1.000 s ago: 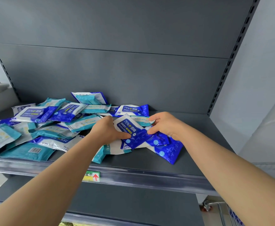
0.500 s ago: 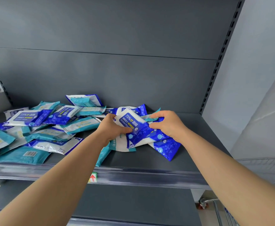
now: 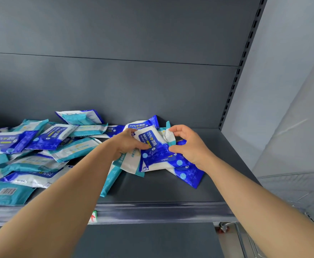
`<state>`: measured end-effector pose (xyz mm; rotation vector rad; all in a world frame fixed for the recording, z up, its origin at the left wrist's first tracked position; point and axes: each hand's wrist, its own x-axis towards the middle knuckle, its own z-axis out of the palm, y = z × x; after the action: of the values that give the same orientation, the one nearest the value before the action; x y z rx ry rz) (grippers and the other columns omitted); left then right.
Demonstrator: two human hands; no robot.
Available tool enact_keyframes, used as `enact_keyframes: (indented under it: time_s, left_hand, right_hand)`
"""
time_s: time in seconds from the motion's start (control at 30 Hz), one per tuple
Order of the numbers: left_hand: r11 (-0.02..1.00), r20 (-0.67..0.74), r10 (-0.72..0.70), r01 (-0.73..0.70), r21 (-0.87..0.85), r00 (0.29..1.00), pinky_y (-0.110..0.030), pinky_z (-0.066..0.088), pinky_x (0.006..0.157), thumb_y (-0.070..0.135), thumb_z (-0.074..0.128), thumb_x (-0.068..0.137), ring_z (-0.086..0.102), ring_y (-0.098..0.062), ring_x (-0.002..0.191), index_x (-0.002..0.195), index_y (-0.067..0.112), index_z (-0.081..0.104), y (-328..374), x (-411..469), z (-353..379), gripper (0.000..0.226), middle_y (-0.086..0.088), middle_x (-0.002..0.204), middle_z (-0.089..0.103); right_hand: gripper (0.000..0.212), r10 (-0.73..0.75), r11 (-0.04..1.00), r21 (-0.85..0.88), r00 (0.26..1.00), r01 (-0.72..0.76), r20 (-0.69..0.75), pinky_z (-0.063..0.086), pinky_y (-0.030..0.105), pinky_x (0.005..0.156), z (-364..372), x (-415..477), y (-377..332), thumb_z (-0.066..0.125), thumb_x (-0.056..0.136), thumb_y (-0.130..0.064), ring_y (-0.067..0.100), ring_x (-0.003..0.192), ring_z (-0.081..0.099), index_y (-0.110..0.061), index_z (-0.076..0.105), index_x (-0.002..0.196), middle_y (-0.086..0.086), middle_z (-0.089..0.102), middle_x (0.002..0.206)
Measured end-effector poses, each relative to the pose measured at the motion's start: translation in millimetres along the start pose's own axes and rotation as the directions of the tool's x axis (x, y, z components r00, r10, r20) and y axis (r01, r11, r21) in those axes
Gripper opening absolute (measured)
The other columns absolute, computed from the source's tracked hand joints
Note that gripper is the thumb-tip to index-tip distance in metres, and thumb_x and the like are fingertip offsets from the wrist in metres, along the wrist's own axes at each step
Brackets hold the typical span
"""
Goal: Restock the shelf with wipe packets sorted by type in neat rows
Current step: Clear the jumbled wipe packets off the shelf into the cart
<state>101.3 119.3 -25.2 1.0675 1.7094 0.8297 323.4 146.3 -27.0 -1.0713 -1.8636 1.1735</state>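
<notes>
Both hands are working in the middle of the shelf [image 3: 171,190], at the right end of the mixed pile [image 3: 40,146]. My left hand [image 3: 128,144] has its fingers curled around the left edge of a blue alcohol packet [image 3: 152,148], with the thumb pressed on its printed face. My right hand [image 3: 189,146] pinches the upper corner of a teal packet [image 3: 170,134] with the fingertips, and its thumb touches the right edge of the blue one. More blue packets lie underneath. From this angle I cannot tell if the right hand also holds one of them.

I judge the step to be separating the two types in this small heap. To do it well, I would hold the blue packet firmly with the left hand and draw the teal one away to the side, not upward, so that the packets below do not slide toward the front rim. They look limp and slippery, so a grip on the sealed edge seems safer than one on the swollen middle. The bare right part of the shelf, against the back panel [image 3: 152,90], looks like a good place to begin a straight blue row. Most of the sorting is not yet done.
</notes>
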Motion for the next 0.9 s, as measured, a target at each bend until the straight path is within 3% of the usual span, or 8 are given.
enact_keyframes:
  time_s: [0.23,0.53,0.67,0.9]
  left_hand:
    - [0.991,-0.058,0.075,-0.081,-0.106,0.995,-0.047,0.059,0.078,0.019,0.09,0.061,0.073,-0.025,0.083,0.119,0.019,0.053,4.0,0.6,15.1,0.068,-0.004,0.102,0.072]
    - [0.945,-0.094,0.203,-0.22,-0.242,0.975,-0.05,0.058,0.078,0.02,0.086,0.067,0.073,-0.025,0.085,0.12,0.022,0.049,17.5,-11.3,32.3,0.065,-0.004,0.104,0.071]
    - [0.926,-0.151,0.264,-0.294,-0.238,0.953,-0.036,0.058,0.063,0.021,0.084,0.07,0.072,-0.019,0.083,0.118,0.022,0.048,33.0,-21.6,43.6,0.059,0.001,0.105,0.069]
    - [0.862,-0.151,0.371,-0.4,-0.311,0.916,-0.036,0.059,0.064,0.012,0.083,0.071,0.072,-0.018,0.085,0.117,0.02,0.048,70.8,-35.9,84.9,0.058,0.0,0.106,0.069]
  right_hand:
    - [0.043,0.009,0.987,0.161,0.999,-0.002,-0.044,0.06,0.035,0.074,-13.8,1.1,0.1,0.068,0.081,0.005,0.011,0.102,0.065,-0.029,0.059,0.106,-0.01,0.066,0.112]
    - [0.035,0.019,0.956,0.293,0.989,0.024,-0.144,0.058,0.031,0.065,-33.9,-4.7,-14.0,0.069,0.083,0.0,0.013,0.099,0.068,-0.031,0.062,0.096,-0.007,0.067,0.11]
    - [0.038,0.007,0.948,0.313,0.98,0.057,-0.199,0.059,0.033,0.068,-45.7,-10.6,-19.7,0.067,0.082,0.006,0.015,0.098,0.068,-0.029,0.063,0.097,-0.003,0.068,0.111]
    - [0.037,-0.011,0.947,0.307,0.962,0.098,-0.274,0.06,0.034,0.068,-95.2,-30.8,-28.9,0.068,0.082,0.004,0.017,0.098,0.068,-0.028,0.063,0.099,-0.002,0.067,0.112]
